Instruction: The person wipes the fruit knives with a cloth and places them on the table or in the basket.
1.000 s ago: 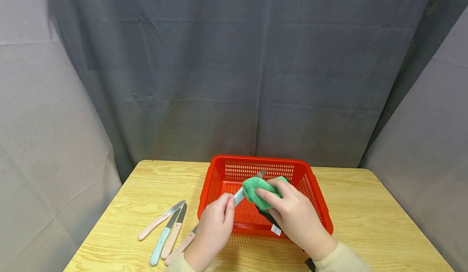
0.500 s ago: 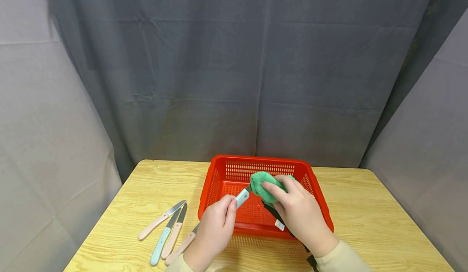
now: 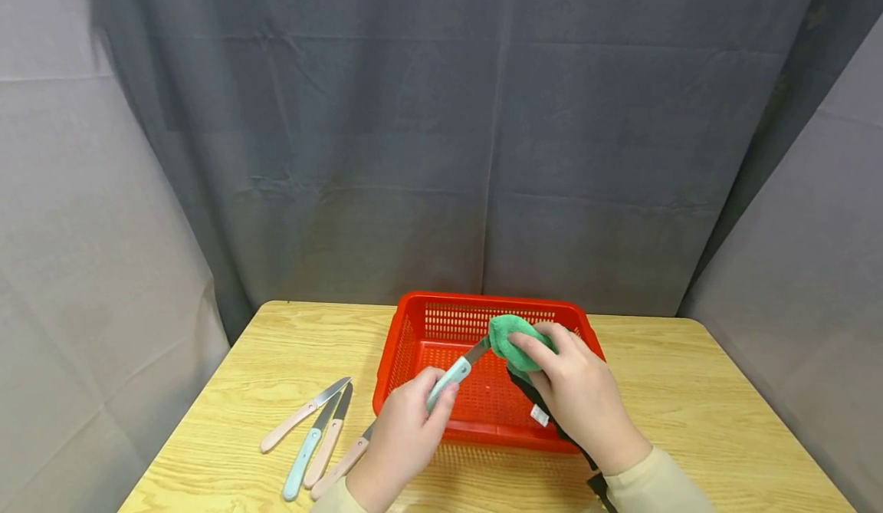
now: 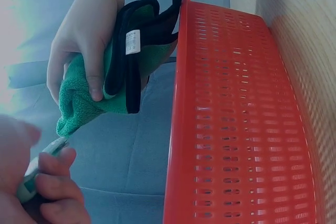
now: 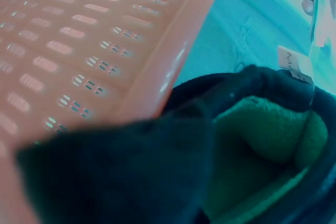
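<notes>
My left hand (image 3: 407, 425) grips the pale blue handle of a small knife (image 3: 451, 383), whose blade points up and to the right over the basket. A folded green cloth (image 3: 512, 340) with black edging is pinched in my right hand (image 3: 582, 394). It covers the far end of the blade, while the part near the handle shows bare. In the left wrist view, the cloth (image 4: 81, 95) droops from the right fingers beside a white label (image 4: 133, 41). The right wrist view shows its black edging (image 5: 262, 85) looped close to the camera.
Under both hands stands a red perforated basket (image 3: 441, 296) on the wooden table (image 3: 690, 406). Several knives lie left of it, among them one with a pink handle (image 3: 286, 430) and one with a blue handle (image 3: 301, 465). Grey curtains (image 3: 414, 152) hang behind.
The right hand has drawn the cloth up and to the right along the blade, towards its tip. More of the blade next to the handle shows now. The left hand has hardly moved.
</notes>
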`<state>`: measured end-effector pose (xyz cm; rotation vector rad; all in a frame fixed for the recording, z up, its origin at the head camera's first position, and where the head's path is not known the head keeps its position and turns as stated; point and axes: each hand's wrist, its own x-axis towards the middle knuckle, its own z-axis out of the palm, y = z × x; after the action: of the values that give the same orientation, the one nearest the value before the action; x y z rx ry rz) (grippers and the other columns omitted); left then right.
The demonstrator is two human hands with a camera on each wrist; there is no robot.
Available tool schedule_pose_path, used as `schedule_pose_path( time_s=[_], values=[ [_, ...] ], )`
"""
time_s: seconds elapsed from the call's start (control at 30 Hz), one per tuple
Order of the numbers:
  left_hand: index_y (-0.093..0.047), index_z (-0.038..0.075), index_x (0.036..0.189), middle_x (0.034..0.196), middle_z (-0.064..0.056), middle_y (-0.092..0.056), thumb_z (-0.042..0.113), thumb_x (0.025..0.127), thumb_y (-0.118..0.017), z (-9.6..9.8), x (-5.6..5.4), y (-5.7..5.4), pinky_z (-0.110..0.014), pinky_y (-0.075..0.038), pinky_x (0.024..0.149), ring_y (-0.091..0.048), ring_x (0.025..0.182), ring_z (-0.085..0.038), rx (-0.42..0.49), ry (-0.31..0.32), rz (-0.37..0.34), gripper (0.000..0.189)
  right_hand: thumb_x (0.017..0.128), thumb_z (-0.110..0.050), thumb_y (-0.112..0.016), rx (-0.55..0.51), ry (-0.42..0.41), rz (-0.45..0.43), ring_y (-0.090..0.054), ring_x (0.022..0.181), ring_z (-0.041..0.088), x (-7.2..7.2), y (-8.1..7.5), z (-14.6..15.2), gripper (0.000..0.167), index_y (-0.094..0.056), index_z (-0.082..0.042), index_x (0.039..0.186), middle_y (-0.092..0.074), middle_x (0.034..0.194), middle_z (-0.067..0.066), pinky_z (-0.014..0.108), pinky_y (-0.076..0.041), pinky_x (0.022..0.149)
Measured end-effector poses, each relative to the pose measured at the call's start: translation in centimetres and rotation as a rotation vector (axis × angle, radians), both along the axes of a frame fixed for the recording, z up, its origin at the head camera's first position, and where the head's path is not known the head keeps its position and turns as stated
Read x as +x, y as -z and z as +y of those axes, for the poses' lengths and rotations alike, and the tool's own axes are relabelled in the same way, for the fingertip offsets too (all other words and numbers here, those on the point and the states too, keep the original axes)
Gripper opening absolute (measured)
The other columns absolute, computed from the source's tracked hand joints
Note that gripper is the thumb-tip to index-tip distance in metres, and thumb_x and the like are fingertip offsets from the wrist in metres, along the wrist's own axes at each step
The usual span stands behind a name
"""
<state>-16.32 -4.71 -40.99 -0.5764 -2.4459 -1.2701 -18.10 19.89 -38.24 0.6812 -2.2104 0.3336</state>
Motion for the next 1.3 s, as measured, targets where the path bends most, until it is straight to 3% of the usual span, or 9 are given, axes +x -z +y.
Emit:
schedule_pose_path(
  time_s=[0.13,0.27,0.57,0.77,0.97,1.3],
  values=[
    [-0.064,0.016,0.103,0.063,0.01,-0.048,0.022,0.096,-0.072,0.0,0.0,-0.2,-0.021,-0.04,0.047,-0.039,0.05,0.002,0.054,-0.009,-0.051,0.012,0.069,0.002,-0.091,-0.001,-0.004,0.007,-0.067,0.088,0.026,0.1,-0.1,0.0,0.061,-0.07,-0.021,0.122,-0.066,0.112,0.01,0.041,-0.06,0.068],
    [-0.058,0.016,0.107,0.059,0.011,-0.046,0.014,0.094,-0.074,0.0,-0.3,-0.4,-0.019,-0.036,0.044,-0.036,0.045,0.002,0.08,-0.04,-0.049,0.021,0.07,0.001,-0.091,-0.006,-0.012,0.015,-0.067,0.09,0.026,0.3,-0.1,0.1,0.06,-0.07,-0.021,0.121,-0.066,0.113,0.01,0.042,-0.06,0.068],
    [-0.06,0.023,0.106,0.055,0.01,-0.038,0.015,0.094,-0.074,-0.7,-0.7,-0.5,-0.018,-0.029,0.042,-0.03,0.042,0.001,0.048,-0.083,-0.071,0.019,0.069,0.003,-0.091,-0.009,-0.009,0.025,-0.067,0.088,0.025,0.7,0.1,0.5,0.061,-0.07,-0.022,0.12,-0.066,0.111,0.009,0.04,-0.06,0.064],
    [-0.062,0.025,0.109,0.057,0.009,-0.042,0.012,0.091,-0.076,-0.8,-0.7,-0.7,-0.021,-0.034,0.044,-0.035,0.044,-0.001,0.006,-0.097,-0.074,0.026,0.068,0.002,-0.092,-0.01,0.004,0.001,-0.066,0.087,0.025,1.0,0.3,0.9,0.062,-0.07,-0.021,0.121,-0.066,0.11,0.01,0.04,-0.059,0.064],
    [-0.065,0.026,0.108,0.059,0.008,-0.043,0.011,0.092,-0.076,-1.0,-0.8,-0.6,-0.021,-0.034,0.045,-0.035,0.045,-0.003,0.003,-0.086,-0.128,0.025,0.067,0.003,-0.092,-0.019,0.0,0.008,-0.067,0.086,0.024,1.0,0.7,1.1,0.063,-0.07,-0.019,0.121,-0.065,0.11,0.01,0.039,-0.059,0.064],
    [-0.065,0.022,0.093,0.065,0.01,-0.043,0.019,0.095,-0.074,-1.4,-1.0,-0.5,-0.021,-0.038,0.052,-0.039,0.055,-0.002,-0.074,-0.114,-0.016,0.01,0.068,0.0,-0.093,-0.028,0.005,-0.018,-0.066,0.089,0.026,0.9,1.1,1.4,0.062,-0.069,-0.018,0.122,-0.064,0.112,0.011,0.043,-0.06,0.067]
  ],
)
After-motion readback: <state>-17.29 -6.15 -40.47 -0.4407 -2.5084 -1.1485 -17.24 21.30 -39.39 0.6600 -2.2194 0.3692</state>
